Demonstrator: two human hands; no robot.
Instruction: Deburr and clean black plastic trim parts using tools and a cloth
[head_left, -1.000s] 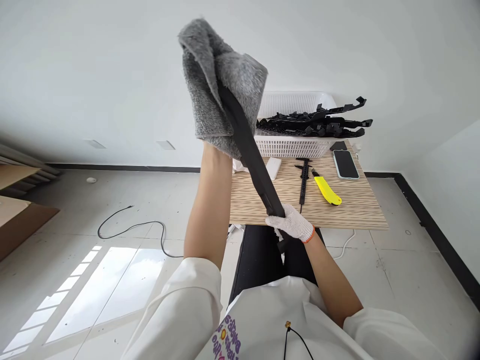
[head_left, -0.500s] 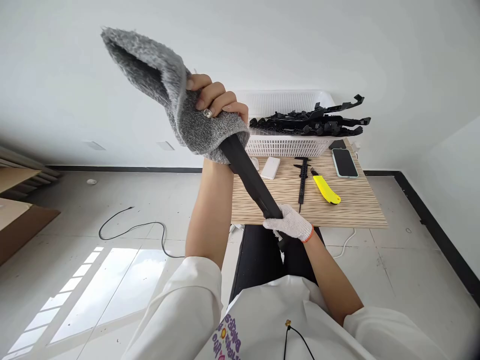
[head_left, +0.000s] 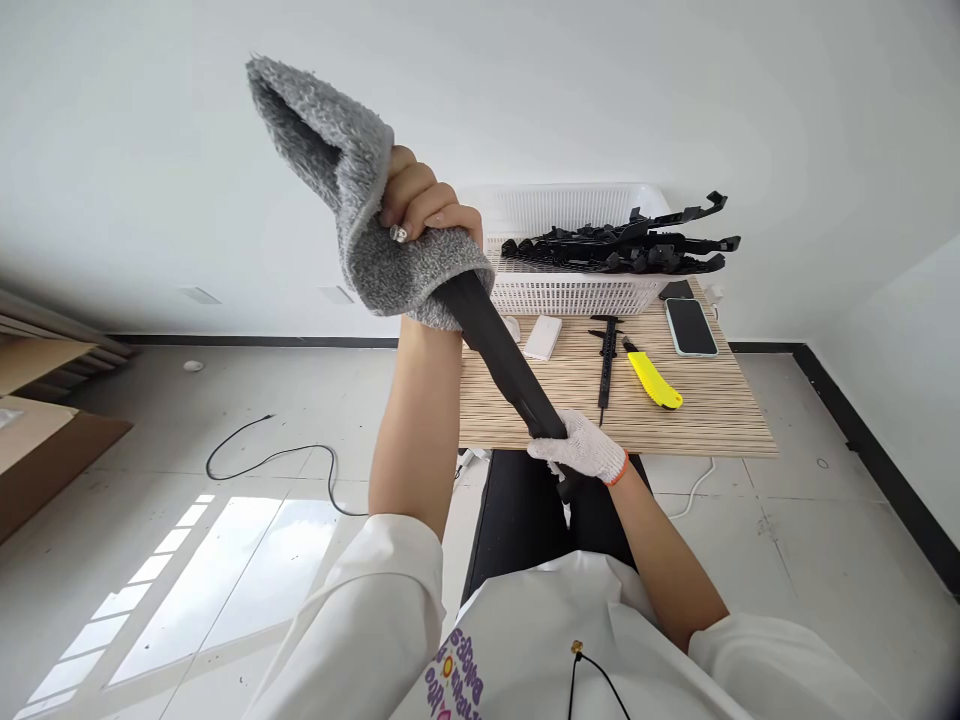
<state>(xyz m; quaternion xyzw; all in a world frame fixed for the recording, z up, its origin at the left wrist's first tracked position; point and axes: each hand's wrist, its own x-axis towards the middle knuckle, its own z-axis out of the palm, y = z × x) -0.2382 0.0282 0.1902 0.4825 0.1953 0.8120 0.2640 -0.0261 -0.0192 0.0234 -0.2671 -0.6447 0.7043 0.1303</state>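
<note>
My left hand (head_left: 421, 205) is raised and its fingers are closed around a fluffy grey cloth (head_left: 352, 185), which is wrapped over the upper end of a long black plastic strip (head_left: 499, 355). The cloth's loose corner sticks up to the left. My right hand (head_left: 581, 447), in a white knit glove, grips the lower end of the strip just in front of the table's near edge. The strip slants from lower right to upper left.
A small striped wooden table (head_left: 705, 420) carries a white mesh basket (head_left: 577, 290) piled with black plastic parts (head_left: 630, 245), a phone (head_left: 690, 326), a yellow utility knife (head_left: 654, 380), a black caliper (head_left: 604, 358) and a white block (head_left: 543, 336). A black cable (head_left: 270, 455) lies on the floor at left.
My left hand slid the cloth down the strip from its top end, then shifted slightly right. The right hand stayed put on the lower end.
</note>
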